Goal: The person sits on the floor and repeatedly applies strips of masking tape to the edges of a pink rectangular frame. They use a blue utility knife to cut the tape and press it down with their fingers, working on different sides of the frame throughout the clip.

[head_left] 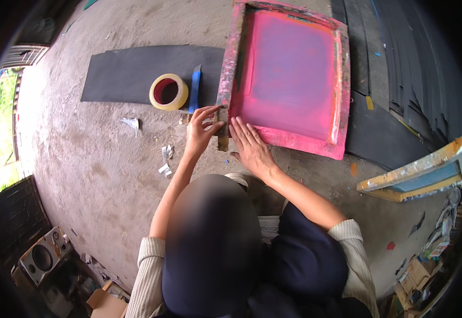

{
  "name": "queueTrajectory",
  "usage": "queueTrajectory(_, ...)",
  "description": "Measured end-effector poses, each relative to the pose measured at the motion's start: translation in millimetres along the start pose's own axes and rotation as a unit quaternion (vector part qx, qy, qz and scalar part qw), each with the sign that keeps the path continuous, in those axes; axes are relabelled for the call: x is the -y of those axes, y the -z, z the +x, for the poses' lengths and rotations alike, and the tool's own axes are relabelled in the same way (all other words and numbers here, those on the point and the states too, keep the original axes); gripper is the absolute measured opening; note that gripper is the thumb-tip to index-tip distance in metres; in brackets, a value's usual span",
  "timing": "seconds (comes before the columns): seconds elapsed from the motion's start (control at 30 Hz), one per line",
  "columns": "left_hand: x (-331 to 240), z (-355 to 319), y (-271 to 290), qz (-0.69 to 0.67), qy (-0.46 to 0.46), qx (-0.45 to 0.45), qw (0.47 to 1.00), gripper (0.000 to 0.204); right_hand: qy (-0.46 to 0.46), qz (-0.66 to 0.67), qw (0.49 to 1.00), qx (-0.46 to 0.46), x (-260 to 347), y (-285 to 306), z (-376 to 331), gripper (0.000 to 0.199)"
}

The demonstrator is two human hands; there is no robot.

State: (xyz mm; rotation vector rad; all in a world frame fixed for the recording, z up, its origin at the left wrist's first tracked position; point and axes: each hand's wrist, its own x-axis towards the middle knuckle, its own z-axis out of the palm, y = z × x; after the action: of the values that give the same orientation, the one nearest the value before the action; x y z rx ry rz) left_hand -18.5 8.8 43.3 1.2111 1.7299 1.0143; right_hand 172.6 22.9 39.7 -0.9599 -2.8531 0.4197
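Observation:
A screen-printing frame point(289, 139), its wooden sides smeared pink around a purple-pink mesh point(294, 74), lies on the floor ahead of me. At its near left corner my left hand point(203, 130) pinches a short brownish strip point(222, 139) between thumb and fingers; whether the strip is tape or wood I cannot tell. My right hand point(252, 149) rests flat on the same corner, fingers stretched out along the frame's near edge. Left of the frame, a roll of clear tape point(157, 96) and a blue utility knife point(194, 90) lie by a dark sheet.
The dark sheet point(120, 69) lies flat on the concrete floor point(93, 153). More dark sheets point(411, 58) are stacked at the right. A smaller frame point(395, 177) leans at the right. Scraps of paper point(165, 161) are scattered nearby. A speaker point(43, 257) stands at the lower left.

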Motion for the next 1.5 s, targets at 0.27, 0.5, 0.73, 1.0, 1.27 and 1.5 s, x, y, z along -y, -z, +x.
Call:
queueTrajectory(0.27, -26.0, -5.6, -19.0, 0.205, -0.182, -0.071, 0.959, 0.042, -0.118, -0.023, 0.992, -0.031, -59.5, 7.0, -93.3, 0.07)
queueTrajectory(0.5, -36.9, -4.2, -29.8, 0.369, -0.278, 0.086, 0.883, 0.037, -0.185, 0.0, 0.969, -0.167, -101.3, 49.1, -120.1, 0.035)
queueTrajectory(0.73, -54.7, 27.8, -82.8, 0.214, -0.26, 0.265, 0.903, 0.026, -0.194, 0.109, 0.957, -0.184, -115.6, 25.3, -86.8, 0.009)
queueTrajectory(1.0, -55.9, 21.9, -100.4, 0.189, -0.2, 0.257, 0.926, 0.018, -0.149, 0.141, 0.971, -0.123, -94.2, 37.0, -70.5, 0.011)
queueTrajectory(1.27, -50.4, 40.1, -47.5, 0.261, -0.193, 0.281, 0.903, 0.018, -0.125, 0.058, 0.988, -0.072, -149.5, 53.4, -122.9, 0.009)
queueTrajectory(1.5, -49.7, 33.5, -36.0, 0.354, -0.226, 0.249, 0.873, 0.024, -0.087, -0.057, 0.993, -0.064, -161.9, 87.8, -145.0, 0.015)
